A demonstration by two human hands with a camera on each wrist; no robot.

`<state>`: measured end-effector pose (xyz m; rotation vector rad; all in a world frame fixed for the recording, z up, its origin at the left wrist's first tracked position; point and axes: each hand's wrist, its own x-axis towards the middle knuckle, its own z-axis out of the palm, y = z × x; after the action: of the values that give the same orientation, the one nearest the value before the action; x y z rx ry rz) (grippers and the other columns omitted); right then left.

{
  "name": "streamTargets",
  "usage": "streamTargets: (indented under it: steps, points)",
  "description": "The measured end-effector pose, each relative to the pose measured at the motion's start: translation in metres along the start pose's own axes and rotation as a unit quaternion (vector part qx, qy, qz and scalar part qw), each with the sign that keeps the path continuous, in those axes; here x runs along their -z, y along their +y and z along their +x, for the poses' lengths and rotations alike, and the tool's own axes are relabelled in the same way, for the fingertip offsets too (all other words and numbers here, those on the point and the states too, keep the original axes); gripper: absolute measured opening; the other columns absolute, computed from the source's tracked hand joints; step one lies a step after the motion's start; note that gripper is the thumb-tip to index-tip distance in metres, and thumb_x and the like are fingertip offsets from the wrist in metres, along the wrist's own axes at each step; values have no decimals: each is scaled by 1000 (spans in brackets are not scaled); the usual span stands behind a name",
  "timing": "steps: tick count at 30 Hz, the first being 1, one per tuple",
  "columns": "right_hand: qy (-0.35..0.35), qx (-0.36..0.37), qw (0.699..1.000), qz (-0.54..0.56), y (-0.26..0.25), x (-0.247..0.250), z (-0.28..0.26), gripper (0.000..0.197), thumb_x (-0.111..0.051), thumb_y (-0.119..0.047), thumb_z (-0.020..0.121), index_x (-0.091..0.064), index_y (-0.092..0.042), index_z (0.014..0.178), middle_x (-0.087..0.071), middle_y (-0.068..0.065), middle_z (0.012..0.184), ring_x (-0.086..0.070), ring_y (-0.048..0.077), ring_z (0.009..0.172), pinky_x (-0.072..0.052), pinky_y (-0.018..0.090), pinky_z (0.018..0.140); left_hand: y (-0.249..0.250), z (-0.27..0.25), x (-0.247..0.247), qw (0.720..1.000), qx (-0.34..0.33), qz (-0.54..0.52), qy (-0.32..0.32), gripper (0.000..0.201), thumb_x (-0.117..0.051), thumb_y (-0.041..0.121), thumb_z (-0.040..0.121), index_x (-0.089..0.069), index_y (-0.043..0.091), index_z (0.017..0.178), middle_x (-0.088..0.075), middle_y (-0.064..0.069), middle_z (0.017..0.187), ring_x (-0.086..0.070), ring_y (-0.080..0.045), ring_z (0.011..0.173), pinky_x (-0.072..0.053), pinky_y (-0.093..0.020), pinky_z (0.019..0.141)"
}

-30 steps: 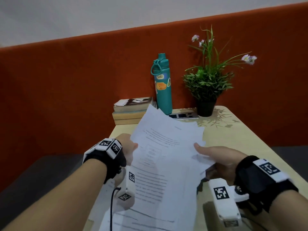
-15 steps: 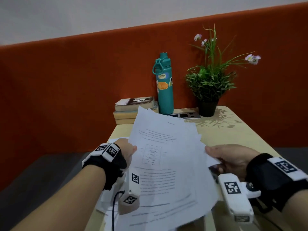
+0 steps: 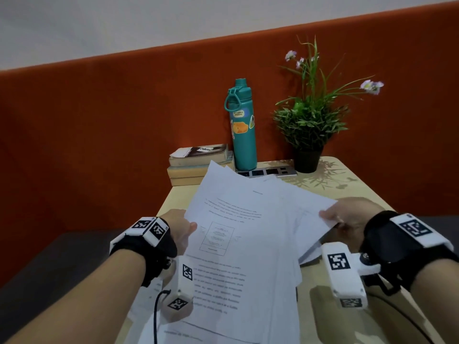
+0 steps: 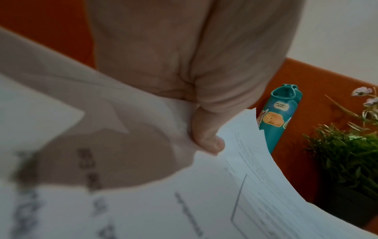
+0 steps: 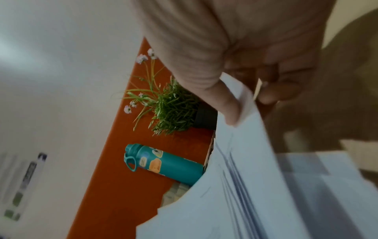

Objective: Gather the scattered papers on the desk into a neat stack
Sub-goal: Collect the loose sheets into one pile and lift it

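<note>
A loose bundle of several printed white papers (image 3: 243, 239) is held up above the desk (image 3: 352, 192), fanned and uneven at its far corners. My left hand (image 3: 185, 228) pinches its left edge, thumb (image 4: 206, 139) on top of the papers (image 4: 225, 202). My right hand (image 3: 347, 217) pinches the right edge, thumb (image 5: 227, 103) on top and fingers underneath the papers (image 5: 255, 186). More sheets (image 3: 149, 294) lie flat on the desk under my left wrist.
At the back of the desk stand a teal water bottle (image 3: 243, 130), a potted plant (image 3: 309, 127), a stack of books (image 3: 196, 162) and a silver socket panel (image 3: 268, 172). An orange partition (image 3: 99, 145) rises behind the desk.
The bundle has been lifted and swung so its top edge points further away. My right hand slid right and up along the edge. My left hand keeps its pinch.
</note>
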<state>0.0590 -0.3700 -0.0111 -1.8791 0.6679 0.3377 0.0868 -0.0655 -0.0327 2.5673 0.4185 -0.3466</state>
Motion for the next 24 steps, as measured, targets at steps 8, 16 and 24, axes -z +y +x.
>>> streamTargets:
  steps: [8,16,24]
  points:
    - [-55,-39,988,136,24,-5,-25,27,-64,-19,88,-54,-3,107,-64,21,91,-63,32,58,-55,43,67,-6,16,7,997,-27,70,16,32,-48,24,96,-56,7,123,-61,-11,112,-52,-24,93,-41,-27,79]
    - [-137,-46,945,295,10,-29,-50,20,-46,-6,97,-48,-1,117,-52,24,76,-57,35,58,-48,34,29,5,9,6,983,-16,185,-5,41,-39,29,100,-52,3,129,-56,-16,129,-54,-31,116,-42,-26,80]
    - [-59,21,974,216,18,-54,-17,23,-38,-7,99,-58,3,95,-62,18,89,-58,32,73,-49,42,74,7,-7,8,986,-4,162,-30,44,-25,26,104,-51,2,130,-57,-19,128,-53,-33,118,-44,-38,102]
